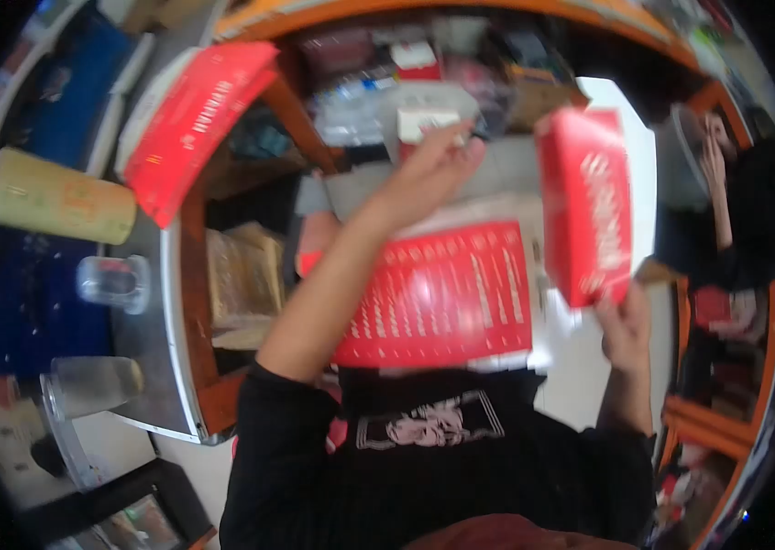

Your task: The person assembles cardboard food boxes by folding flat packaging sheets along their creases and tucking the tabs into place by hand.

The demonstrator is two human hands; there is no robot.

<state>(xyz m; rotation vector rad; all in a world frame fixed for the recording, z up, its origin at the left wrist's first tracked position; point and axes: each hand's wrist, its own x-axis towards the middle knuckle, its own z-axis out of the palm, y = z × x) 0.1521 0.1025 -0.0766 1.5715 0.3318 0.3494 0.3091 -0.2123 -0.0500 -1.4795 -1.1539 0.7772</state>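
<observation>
A: State the condition of each hand.

B: The right hand (626,330) is closed on the near end of a red carton (584,206), which stands raised on the right side. The left hand (438,170) extends far, fingers partly bent — blur prevents telling whether it grips anything.

A: State the progress of the work.

B: The carton presents two red faces meeting at an edge, so shaping appears at least partly done. A white panel (641,183) stands out behind it. If this panel belongs to the carton, closing is not yet done; the attachment is not visible.

A: And the remaining items?

B: A printed red sheet (442,293) lies flat in front of the torso, touched by neither hand's fingers. It appears unfolded. A second red piece (204,128) is at the far end of the left surface (153,339), near a yellow cylinder (62,197). Whether that piece is finished cannot be told — its white side is only partly visible.
</observation>
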